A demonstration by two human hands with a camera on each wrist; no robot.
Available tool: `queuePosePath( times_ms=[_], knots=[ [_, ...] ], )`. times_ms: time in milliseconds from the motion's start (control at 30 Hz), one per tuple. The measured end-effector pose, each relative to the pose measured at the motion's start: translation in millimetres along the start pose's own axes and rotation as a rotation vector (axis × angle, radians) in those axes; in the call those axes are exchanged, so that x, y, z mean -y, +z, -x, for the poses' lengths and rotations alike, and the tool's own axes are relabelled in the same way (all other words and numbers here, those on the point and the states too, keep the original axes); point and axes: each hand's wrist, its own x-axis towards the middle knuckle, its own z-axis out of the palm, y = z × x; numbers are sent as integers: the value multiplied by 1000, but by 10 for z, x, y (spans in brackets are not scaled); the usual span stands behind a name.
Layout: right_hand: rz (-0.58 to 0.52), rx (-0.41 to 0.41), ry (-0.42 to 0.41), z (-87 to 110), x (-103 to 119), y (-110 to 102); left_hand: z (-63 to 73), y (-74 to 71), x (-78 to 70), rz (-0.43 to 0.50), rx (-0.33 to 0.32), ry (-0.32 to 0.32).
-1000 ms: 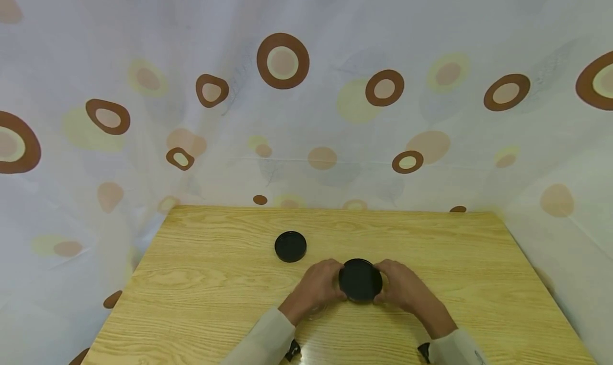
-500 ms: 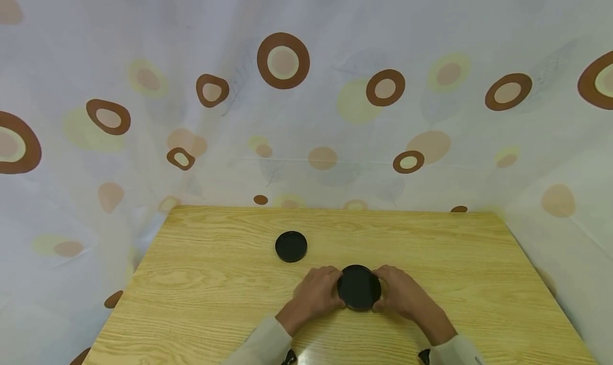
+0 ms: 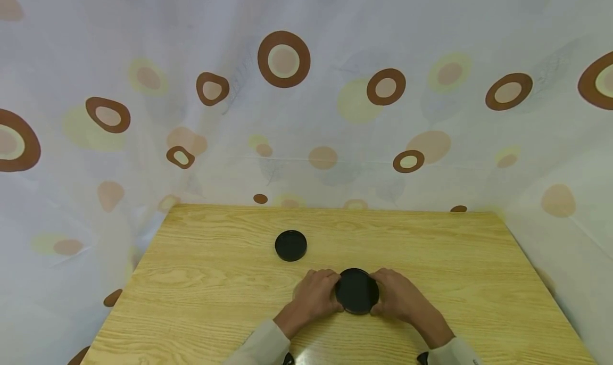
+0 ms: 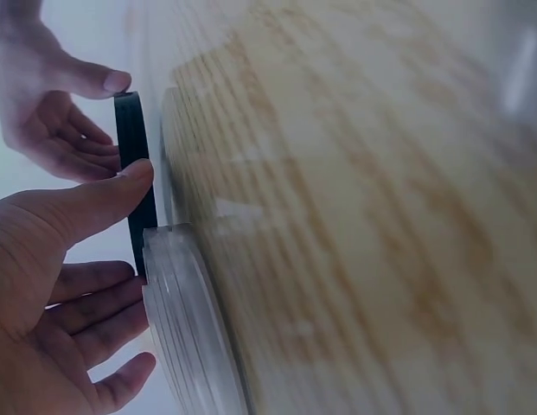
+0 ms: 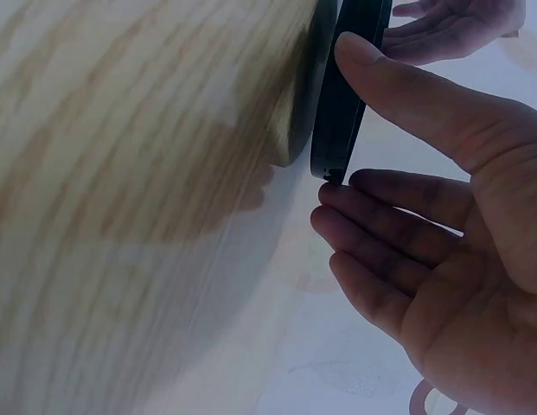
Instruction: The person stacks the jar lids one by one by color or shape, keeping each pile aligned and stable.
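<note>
A round, shallow black lid-like disc (image 3: 356,291) is held between both hands at the front middle of the table. My left hand (image 3: 313,295) grips its left edge, thumb on the near side and fingers at the far side. Opposite, my right hand (image 3: 396,296) pinches the right edge the same way. The left wrist view shows the disc edge-on, close over the wood. Beside the left fingers there stands a clear, ridged round container (image 4: 186,316), mostly hidden behind the left hand in the head view.
A second, smaller-looking black round dish (image 3: 291,246) with a raised rim lies farther back and left on the wooden table (image 3: 206,280). A pale curtain (image 3: 325,115) with brown ring patterns closes off the back and both sides.
Both hands have drawn the black disc a little toward the person and slightly left. The grip stays the same, and the other black dish has not moved.
</note>
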Motion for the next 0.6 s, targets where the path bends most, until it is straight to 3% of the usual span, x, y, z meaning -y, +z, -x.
queuePosePath(
  times_ms=[233, 600],
  knots=[
    [32, -9, -73, 9, -33, 44, 15, 25, 17, 2, -5, 5],
    [38, -17, -77, 43, -30, 60, 20, 40, 30, 40, 11, 2]
  ],
)
